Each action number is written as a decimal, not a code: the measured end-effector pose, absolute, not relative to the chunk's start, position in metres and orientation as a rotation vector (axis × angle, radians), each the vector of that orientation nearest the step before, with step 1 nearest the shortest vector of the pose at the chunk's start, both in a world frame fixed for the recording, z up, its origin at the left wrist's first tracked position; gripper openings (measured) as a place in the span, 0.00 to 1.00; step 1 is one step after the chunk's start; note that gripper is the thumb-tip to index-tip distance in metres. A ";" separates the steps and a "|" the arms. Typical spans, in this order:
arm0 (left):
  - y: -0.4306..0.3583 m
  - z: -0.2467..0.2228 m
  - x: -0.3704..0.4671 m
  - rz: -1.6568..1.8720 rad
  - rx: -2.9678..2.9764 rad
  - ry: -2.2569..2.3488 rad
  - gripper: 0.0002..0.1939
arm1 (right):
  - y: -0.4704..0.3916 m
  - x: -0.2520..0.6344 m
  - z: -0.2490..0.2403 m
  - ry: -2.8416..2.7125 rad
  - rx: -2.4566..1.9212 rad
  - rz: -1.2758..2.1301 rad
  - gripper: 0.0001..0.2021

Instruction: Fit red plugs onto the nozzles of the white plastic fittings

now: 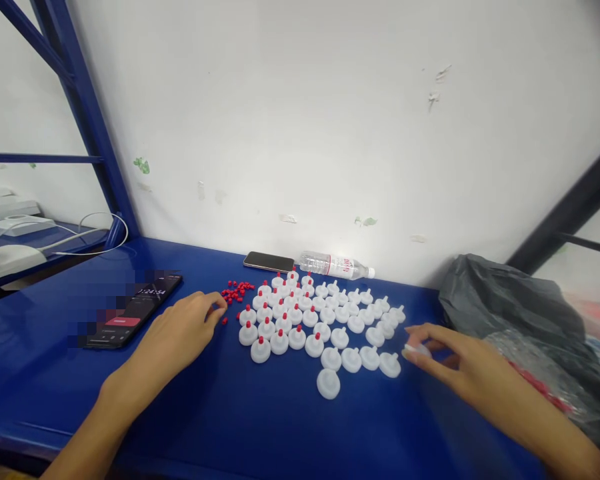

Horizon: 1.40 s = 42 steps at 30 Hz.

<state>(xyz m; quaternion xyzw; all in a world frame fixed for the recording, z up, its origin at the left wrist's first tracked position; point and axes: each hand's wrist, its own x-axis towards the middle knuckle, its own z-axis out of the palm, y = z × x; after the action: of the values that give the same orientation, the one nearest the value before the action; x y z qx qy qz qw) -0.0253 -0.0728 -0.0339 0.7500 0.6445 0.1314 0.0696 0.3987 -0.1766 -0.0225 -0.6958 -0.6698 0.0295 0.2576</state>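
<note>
My left hand hovers at the left edge of a loose pile of small red caps. Its thumb and forefinger are curled together in a pinch, and whatever is between the tips is hidden. Over on the right, my right hand pinches a white nozzle lid between thumb and fingers, beside the group on the table. Several round white lids with red-capped nozzles stand in the left part of that group. The lids in its right part have bare white nozzles. One uncapped lid sits nearest the front.
A phone showing a timer lies at the left. Behind the lids are another dark phone and a clear bottle on its side, near the wall. A black plastic bag and a clear bag with red pieces occupy the right.
</note>
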 end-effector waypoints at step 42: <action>-0.161 -0.044 0.062 0.827 2.683 0.881 0.16 | -0.197 0.263 -0.014 -2.295 -1.339 -0.162 0.20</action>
<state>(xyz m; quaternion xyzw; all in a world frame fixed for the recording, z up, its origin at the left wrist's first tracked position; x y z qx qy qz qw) 0.0620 -0.1607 -0.0436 0.9072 0.2980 0.2797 0.0995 0.2632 -0.1973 -0.0136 -0.4886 -0.8374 -0.0593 0.2377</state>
